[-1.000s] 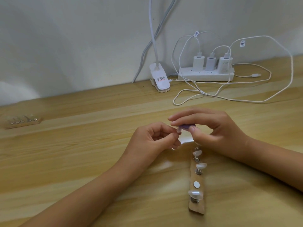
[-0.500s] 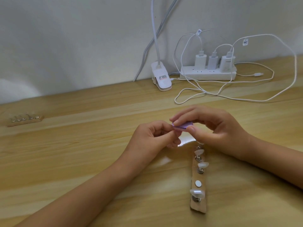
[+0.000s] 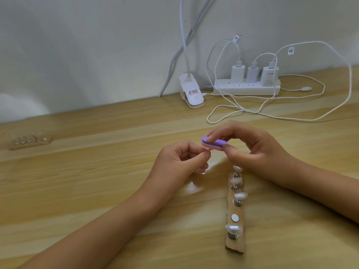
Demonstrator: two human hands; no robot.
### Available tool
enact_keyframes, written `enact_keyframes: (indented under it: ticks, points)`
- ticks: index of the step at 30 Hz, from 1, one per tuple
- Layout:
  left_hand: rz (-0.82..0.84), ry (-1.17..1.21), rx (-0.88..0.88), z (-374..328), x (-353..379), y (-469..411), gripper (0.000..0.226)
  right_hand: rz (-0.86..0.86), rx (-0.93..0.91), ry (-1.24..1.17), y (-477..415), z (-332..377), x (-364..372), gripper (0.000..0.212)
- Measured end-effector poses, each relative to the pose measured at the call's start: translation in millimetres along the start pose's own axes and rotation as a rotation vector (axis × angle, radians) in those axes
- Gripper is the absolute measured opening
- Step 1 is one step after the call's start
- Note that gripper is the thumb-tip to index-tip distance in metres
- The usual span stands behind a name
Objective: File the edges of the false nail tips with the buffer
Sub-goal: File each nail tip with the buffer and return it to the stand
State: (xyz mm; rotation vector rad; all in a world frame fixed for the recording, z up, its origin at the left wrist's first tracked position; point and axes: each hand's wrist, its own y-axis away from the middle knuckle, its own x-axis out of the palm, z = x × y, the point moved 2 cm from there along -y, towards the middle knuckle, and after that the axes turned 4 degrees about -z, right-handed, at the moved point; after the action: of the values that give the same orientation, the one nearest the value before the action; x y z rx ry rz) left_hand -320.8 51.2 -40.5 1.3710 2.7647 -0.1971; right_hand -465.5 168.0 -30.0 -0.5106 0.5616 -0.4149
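Note:
My right hand (image 3: 250,150) pinches a small oval buffer (image 3: 213,145), purple on top and pink below, between fingertips and thumb. My left hand (image 3: 180,162) pinches a false nail tip on its metal stand (image 3: 210,151), mostly hidden by the fingers, right under the buffer's left end. A cardboard strip (image 3: 235,212) lies below my right hand and carries several clear nail tips (image 3: 240,196) on metal stands, plus one bare round magnet (image 3: 234,217).
A second wooden holder (image 3: 31,142) with nail stands lies at the far left. A white clip lamp base (image 3: 191,93), a power strip (image 3: 246,88) with three chargers and loose white cables (image 3: 291,118) lie along the wall.
The buffer has turned so its purple top and pink side now show, and it sits over the tip in my left hand. Both hands stay close together at the same spot.

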Motion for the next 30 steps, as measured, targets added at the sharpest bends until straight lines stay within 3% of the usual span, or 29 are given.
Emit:
enact_keyframes:
  ticks: [4,9,18,30]
  points:
    - [0.007,-0.003,0.005,0,1,0,0.011,-0.010,-0.073,0.049,0,2,2,0.038]
    - [0.011,-0.002,0.004,0,1,1,0.013,-0.029,-0.054,0.063,1,0,1,0.033]
    - [-0.002,0.015,0.001,-1,2,0,0.013,0.030,-0.180,0.162,2,-3,2,0.035]
    - [-0.022,0.061,0.028,0,1,0,0.007,-0.004,-0.132,0.101,3,-11,6,0.042]
